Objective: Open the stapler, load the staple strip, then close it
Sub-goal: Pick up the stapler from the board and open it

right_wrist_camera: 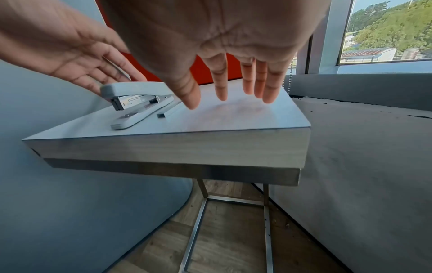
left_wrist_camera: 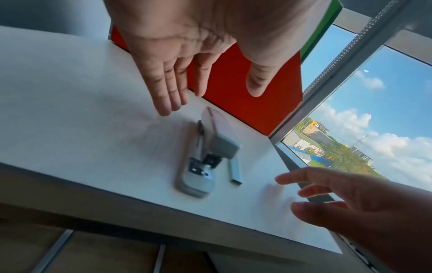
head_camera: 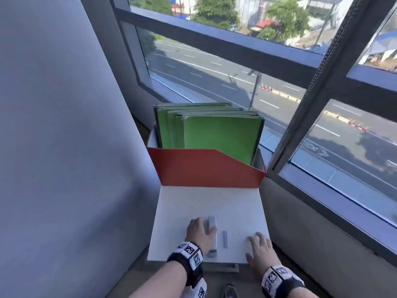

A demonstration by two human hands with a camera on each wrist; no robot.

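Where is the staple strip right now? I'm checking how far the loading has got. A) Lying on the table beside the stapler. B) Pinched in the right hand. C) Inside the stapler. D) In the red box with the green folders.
A: the staple strip lies flat on the table, just right of the stapler, with neither hand holding it; the right hand is spread open farther to the right.

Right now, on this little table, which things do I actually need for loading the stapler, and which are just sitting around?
For the job:
- stapler, under the left hand
- staple strip, loose beside it
- right hand, open over the table

Just lying about:
- red file box
- green folders in it
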